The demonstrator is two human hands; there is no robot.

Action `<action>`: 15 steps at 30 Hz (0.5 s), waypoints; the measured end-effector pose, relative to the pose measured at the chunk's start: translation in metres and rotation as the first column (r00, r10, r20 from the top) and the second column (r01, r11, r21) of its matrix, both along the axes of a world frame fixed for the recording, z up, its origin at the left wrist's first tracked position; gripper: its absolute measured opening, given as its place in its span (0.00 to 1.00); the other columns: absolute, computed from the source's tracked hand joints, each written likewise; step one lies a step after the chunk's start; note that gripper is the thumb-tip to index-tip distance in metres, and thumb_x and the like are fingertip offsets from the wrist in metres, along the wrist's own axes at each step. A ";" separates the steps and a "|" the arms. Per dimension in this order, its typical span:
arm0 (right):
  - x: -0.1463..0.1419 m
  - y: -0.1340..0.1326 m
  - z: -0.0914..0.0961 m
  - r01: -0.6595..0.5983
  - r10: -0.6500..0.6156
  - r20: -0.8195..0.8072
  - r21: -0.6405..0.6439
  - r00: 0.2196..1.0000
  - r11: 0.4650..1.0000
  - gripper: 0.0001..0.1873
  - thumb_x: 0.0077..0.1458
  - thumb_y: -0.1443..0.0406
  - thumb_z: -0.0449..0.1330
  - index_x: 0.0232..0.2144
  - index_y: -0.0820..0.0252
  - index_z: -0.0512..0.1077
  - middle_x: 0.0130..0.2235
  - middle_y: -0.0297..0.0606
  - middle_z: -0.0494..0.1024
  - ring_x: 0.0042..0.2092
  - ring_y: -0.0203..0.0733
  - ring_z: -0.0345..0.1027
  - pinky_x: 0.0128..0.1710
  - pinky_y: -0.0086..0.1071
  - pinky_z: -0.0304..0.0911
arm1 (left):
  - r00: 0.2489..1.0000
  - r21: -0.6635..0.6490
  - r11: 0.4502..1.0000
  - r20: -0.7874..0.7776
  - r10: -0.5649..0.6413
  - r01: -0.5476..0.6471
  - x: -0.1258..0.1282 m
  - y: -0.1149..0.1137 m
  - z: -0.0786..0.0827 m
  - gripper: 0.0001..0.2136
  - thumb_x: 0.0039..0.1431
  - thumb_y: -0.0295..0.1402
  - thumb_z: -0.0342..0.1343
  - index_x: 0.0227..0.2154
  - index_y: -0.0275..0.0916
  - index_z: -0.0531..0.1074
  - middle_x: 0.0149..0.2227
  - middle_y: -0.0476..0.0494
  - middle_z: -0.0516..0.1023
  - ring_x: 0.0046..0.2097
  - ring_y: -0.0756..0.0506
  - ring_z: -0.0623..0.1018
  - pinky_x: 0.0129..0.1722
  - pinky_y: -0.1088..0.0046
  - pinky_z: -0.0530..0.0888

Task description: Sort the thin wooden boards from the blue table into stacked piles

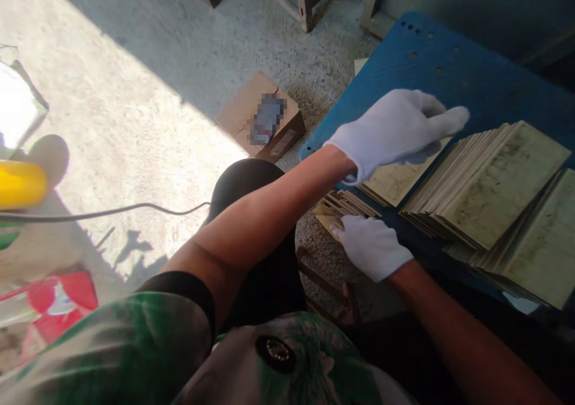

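My left hand [399, 126], in a white glove, reaches over the blue tabletop. Its index finger is stretched out, the other fingers are partly bent, and nothing shows in it. Beneath it lies a pale rectangular board [395, 180]. My right hand [372, 246], gloved too, is at the table's near edge, its fingers closed on the edge of a thin board [329, 218] by a small stack. The fingertips are partly hidden. To the right of both hands, a thick leaning stack of thin, stained boards [498, 177] rests on the table.
Another stack of boards [545, 243] is at the far right of the blue table [431, 51]. A cardboard box [247, 102] with a blurred-out item on top sits on the concrete floor. A dark cable [112, 211] runs at left. Wooden legs [304, 0] stand at the back.
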State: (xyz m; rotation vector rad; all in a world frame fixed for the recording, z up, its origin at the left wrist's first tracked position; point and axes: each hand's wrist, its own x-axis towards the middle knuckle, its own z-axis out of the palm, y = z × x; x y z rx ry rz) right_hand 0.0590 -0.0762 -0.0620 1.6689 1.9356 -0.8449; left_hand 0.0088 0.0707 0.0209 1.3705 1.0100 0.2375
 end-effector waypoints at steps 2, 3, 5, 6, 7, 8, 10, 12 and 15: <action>-0.015 0.000 -0.021 -0.017 0.017 -0.014 0.019 1.000 1.000 0.18 0.64 0.58 0.49 0.37 0.64 0.73 0.36 0.54 0.78 0.37 0.56 0.76 0.34 0.44 0.68 | 1.000 0.027 1.000 0.014 -0.016 0.016 -0.003 0.001 0.000 0.13 0.65 0.37 0.51 0.36 0.31 0.74 0.27 0.46 0.74 0.28 0.56 0.73 0.29 0.80 0.66; -0.020 0.000 -0.031 -0.027 0.028 -0.026 0.020 0.999 0.999 0.18 0.64 0.59 0.48 0.37 0.65 0.73 0.36 0.54 0.78 0.38 0.56 0.76 0.35 0.43 0.68 | 1.000 0.045 0.999 0.016 -0.024 0.023 -0.004 0.002 0.001 0.13 0.65 0.37 0.51 0.35 0.31 0.74 0.28 0.45 0.75 0.28 0.56 0.74 0.29 0.80 0.67; -0.029 -0.001 -0.050 -0.056 0.056 -0.037 0.010 0.998 0.998 0.18 0.64 0.60 0.47 0.38 0.66 0.73 0.37 0.55 0.78 0.39 0.55 0.76 0.37 0.41 0.68 | 0.999 0.088 0.995 0.004 -0.046 0.045 -0.007 0.002 0.002 0.14 0.65 0.37 0.50 0.34 0.30 0.74 0.28 0.45 0.76 0.30 0.55 0.75 0.31 0.80 0.67; -0.032 -0.002 -0.058 -0.068 0.067 -0.038 -0.003 0.997 0.998 0.19 0.65 0.60 0.46 0.39 0.67 0.73 0.38 0.55 0.78 0.40 0.54 0.76 0.37 0.40 0.67 | 0.998 0.110 0.992 -0.010 -0.056 0.057 -0.009 0.002 0.002 0.15 0.65 0.37 0.49 0.34 0.30 0.75 0.28 0.45 0.76 0.31 0.55 0.76 0.32 0.80 0.68; -0.035 -0.002 -0.064 -0.072 0.072 -0.035 -0.018 0.997 0.997 0.19 0.65 0.61 0.46 0.39 0.67 0.73 0.39 0.56 0.78 0.41 0.53 0.76 0.38 0.39 0.67 | 0.998 0.131 0.989 -0.023 -0.066 0.068 -0.010 0.003 0.003 0.15 0.66 0.37 0.49 0.34 0.29 0.75 0.28 0.45 0.75 0.32 0.54 0.76 0.33 0.80 0.68; -0.038 -0.003 -0.070 -0.070 0.069 -0.032 -0.032 0.997 0.997 0.19 0.65 0.61 0.46 0.40 0.68 0.73 0.39 0.56 0.78 0.42 0.52 0.76 0.39 0.38 0.67 | 0.997 0.152 0.985 -0.034 -0.073 0.077 -0.011 0.003 0.003 0.15 0.65 0.37 0.49 0.35 0.29 0.75 0.27 0.45 0.75 0.32 0.54 0.77 0.33 0.80 0.68; -0.042 -0.003 -0.077 -0.056 0.054 -0.033 -0.044 0.998 0.997 0.20 0.65 0.61 0.45 0.42 0.68 0.73 0.40 0.57 0.77 0.43 0.51 0.75 0.40 0.36 0.66 | 0.995 0.189 0.978 -0.050 -0.081 0.089 -0.013 0.004 0.002 0.15 0.65 0.36 0.49 0.35 0.30 0.76 0.26 0.46 0.76 0.33 0.52 0.78 0.33 0.81 0.69; -0.046 -0.004 -0.081 -0.048 0.046 -0.048 -0.047 0.998 0.998 0.19 0.65 0.63 0.45 0.42 0.68 0.73 0.41 0.57 0.77 0.44 0.51 0.75 0.41 0.36 0.66 | 0.995 0.220 0.971 -0.057 -0.085 0.096 -0.014 0.006 0.001 0.13 0.64 0.36 0.50 0.35 0.32 0.77 0.26 0.46 0.76 0.33 0.51 0.78 0.32 0.81 0.70; -0.050 -0.005 -0.086 -0.044 0.040 -0.060 -0.058 0.997 0.997 0.15 0.62 0.68 0.47 0.40 0.67 0.74 0.39 0.54 0.78 0.43 0.52 0.75 0.39 0.36 0.66 | 0.994 0.242 0.964 -0.063 -0.092 0.105 -0.015 0.007 -0.001 0.12 0.63 0.35 0.51 0.34 0.34 0.78 0.27 0.46 0.77 0.33 0.51 0.79 0.32 0.80 0.71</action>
